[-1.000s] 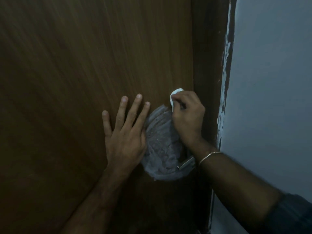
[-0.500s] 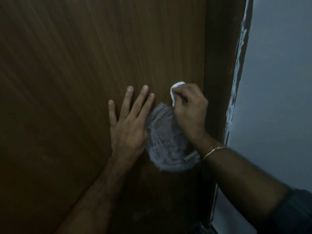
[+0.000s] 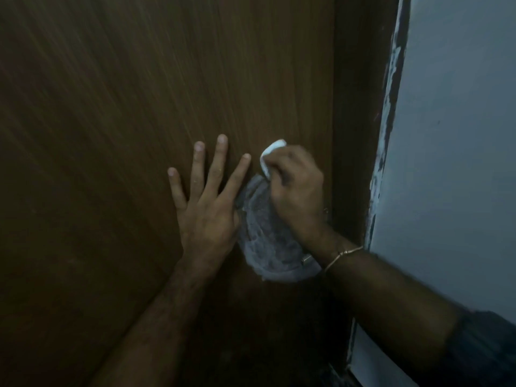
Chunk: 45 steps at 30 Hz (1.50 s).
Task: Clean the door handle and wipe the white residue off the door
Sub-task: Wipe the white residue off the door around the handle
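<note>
Head view is showing both hands working against a brown wooden door (image 3: 139,107). Left hand (image 3: 208,216) is lying flat on the wood, fingers straight and spread, holding nothing and bracing the panel. Right hand (image 3: 296,191) is curling around a small white wipe (image 3: 269,156), pinching it between thumb and fingers and pressing it against the wood just beyond the left index fingertip.

Between the two hands and under the right wrist, a patch of white residue (image 3: 265,236) is clouding the surface, reaching from the wipe back toward the right forearm. A small glint of metal (image 3: 307,258) is peeking out at the near edge of that patch, beside a thin bracelet (image 3: 343,254) on the right wrist; it is probably part of the door handle, though most of it is hidden by the arm, so I cannot tell its shape.

Judging by the size of the patch, the wiping is far from finished. Risks from here: the wipe is small compared with the smear, so it may be loading up and spreading residue instead of lifting it. Right forearm is hovering over the patch and could be dragging it further. Pushing hard may also swing the door if the left hand is slipping. Dim light is making thin streaks easy to miss.
</note>
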Tool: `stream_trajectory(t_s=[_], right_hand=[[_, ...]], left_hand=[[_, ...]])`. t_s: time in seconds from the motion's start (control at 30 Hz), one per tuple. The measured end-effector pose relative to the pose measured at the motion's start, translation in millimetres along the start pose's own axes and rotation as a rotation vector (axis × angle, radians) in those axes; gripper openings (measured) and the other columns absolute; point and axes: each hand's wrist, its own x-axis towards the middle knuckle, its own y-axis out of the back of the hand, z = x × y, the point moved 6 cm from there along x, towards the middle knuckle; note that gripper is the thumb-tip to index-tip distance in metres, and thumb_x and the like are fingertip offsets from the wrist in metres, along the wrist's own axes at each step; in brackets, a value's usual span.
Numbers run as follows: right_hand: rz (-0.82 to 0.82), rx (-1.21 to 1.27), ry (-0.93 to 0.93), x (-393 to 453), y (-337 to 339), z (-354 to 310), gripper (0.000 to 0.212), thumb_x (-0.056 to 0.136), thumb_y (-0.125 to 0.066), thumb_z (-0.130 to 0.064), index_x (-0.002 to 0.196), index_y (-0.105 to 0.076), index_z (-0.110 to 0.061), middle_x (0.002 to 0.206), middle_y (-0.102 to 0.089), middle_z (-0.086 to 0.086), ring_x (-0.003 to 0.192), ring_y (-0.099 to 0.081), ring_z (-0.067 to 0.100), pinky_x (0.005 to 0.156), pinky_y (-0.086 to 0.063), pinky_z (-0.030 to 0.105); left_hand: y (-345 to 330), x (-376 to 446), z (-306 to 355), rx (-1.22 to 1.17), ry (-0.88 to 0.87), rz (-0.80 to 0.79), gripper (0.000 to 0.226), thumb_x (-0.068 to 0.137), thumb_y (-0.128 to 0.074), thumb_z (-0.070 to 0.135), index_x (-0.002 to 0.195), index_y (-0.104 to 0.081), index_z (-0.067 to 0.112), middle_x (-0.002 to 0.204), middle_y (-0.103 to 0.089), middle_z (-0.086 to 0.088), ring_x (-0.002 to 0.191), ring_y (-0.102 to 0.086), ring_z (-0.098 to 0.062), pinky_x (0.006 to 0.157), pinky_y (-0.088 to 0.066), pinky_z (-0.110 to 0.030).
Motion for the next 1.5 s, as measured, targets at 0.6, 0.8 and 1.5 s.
stream_trajectory(t_s=[0.6,0.8,1.5], right_hand=[[0.154,0.059,-0.32,-1.1,17.4,55.5,0.027,0.091,-0.06,-0.008,0.118,-0.061,-0.014,0.113,-0.063,0.001,0.101,-0.057,0.004,0.084,-0.045,0.006],[0.117,0.077,-0.293,-2.7,16.8,57.7,0.015,0.09,-0.063,-0.006,0.104,-0.067,-0.011,0.104,-0.064,0.001,0.095,-0.06,0.006,0.079,-0.044,0.005],[0.101,0.038,-0.238,-9.8,21.2,64.2,0.02,0.084,-0.066,0.004,0.096,-0.075,-0.008,0.103,-0.069,0.004,0.097,-0.064,0.011,0.089,-0.052,0.018]], left_hand=[[0.8,1.9,-0.4,0.025,0.001,-0.035,0.075,0.086,-0.048,0.03,0.156,-0.024,0.039,0.169,-0.001,0.005,0.155,0.009,-0.023,0.116,0.026,-0.05],[2.6,2.0,-1.4,0.017,0.016,-0.025,0.081,0.084,-0.059,0.019,0.155,-0.025,0.039,0.168,-0.001,0.006,0.155,0.01,-0.022,0.116,0.023,-0.051],[-2.5,2.2,-1.2,0.014,0.006,-0.042,0.065,0.09,-0.029,0.05,0.155,-0.028,0.039,0.168,-0.005,0.004,0.155,0.009,-0.022,0.116,0.023,-0.05]])
